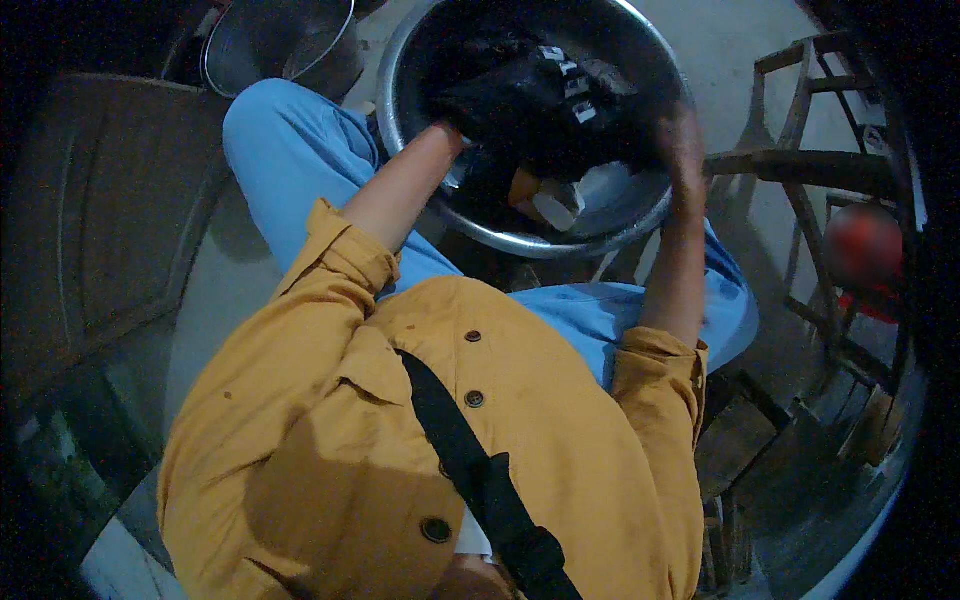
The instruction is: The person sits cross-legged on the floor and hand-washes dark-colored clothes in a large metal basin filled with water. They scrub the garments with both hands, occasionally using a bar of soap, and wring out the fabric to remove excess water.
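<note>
A round metal basin (529, 244) stands between my knees. Black cloth (517, 112) with a row of white marks is bunched and stretched across it, between my two hands. My left hand (452, 133) has hold of the cloth's left end; its fingers are hidden in the dark folds. At the basin's right side, my right hand (679, 135) grips the other end, blurred and in shadow. A pale object (559, 206) with an orange-brown part beside it lies low in the basin, below the cloth; its kind is unclear.
A metal bucket (322, 64) with a wire handle stands beyond my left knee. A wooden panel (120, 202) lies at the left. On the right are a wooden frame (806, 161) like a chair or stool and a blurred red object (862, 244). Concrete floor (739, 52) surrounds the basin.
</note>
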{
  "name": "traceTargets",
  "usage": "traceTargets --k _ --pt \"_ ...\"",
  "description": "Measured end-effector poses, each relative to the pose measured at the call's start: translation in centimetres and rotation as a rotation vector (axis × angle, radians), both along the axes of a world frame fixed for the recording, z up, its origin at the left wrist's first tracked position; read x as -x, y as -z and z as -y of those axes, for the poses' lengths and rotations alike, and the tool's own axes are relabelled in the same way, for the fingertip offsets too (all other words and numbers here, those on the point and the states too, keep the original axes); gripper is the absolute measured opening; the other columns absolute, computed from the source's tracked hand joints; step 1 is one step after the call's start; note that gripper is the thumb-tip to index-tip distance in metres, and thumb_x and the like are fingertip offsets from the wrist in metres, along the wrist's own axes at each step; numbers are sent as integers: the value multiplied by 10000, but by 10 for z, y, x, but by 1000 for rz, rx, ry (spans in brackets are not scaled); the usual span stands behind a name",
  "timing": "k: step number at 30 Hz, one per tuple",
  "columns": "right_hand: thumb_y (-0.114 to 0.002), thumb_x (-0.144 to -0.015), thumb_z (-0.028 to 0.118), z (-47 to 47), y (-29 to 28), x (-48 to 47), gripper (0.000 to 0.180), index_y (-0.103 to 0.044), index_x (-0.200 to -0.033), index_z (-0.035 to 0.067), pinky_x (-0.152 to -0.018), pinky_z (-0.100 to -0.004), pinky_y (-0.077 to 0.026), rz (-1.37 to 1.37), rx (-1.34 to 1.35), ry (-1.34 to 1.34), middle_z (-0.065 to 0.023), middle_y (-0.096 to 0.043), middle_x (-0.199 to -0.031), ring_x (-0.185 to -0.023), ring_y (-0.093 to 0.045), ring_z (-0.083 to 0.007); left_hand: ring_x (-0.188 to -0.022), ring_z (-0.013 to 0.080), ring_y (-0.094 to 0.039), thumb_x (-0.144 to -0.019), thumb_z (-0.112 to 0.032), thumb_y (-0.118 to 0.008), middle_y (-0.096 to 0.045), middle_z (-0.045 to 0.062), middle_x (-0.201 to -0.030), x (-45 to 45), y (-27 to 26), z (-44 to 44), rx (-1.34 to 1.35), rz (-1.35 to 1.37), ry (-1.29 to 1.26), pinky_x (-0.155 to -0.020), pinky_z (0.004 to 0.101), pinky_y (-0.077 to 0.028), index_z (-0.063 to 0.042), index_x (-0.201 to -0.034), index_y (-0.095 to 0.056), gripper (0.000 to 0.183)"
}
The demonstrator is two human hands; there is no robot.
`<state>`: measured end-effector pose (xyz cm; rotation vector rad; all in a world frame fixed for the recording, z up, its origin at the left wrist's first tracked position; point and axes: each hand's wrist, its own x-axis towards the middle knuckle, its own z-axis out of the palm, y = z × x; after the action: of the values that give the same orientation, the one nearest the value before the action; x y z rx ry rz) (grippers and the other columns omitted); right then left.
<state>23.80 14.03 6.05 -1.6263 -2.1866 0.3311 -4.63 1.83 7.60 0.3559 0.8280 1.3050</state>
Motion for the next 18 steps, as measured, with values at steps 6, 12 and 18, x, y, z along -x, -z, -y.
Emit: traceTargets --k 6,12,18 --pt "-609 -745 235 56 -41 52 444 -489 -1138 69 -764 -320 -428 -574 348 -497 -81 -591 -978 -863 -559 -215 -891 235 -543 -779 -321 -537 -556 89 -1052 2 4 -10 43 -91 48 -805 339 -427 -92 -993 -574 315" --pt "-596 -770 184 50 -43 60 227 -608 -953 50 -771 -250 -390 -736 565 -269 -2 -597 -888 -841 -510 -98 -897 237 -542 -777 -325 -539 -554 89 -1058 37 11 -19 153 -350 87 -809 340 -425 -93 -996 -574 320" --pt "-543 -823 179 47 -50 51 214 -544 -1001 61 -628 -246 -454 -924 307 -88 -32 -552 -879 -664 -519 -105 -902 239 -541 -776 -329 -541 -553 90 -1063 82 44 -20 353 -734 236 -814 341 -424 -95 -999 -574 326"
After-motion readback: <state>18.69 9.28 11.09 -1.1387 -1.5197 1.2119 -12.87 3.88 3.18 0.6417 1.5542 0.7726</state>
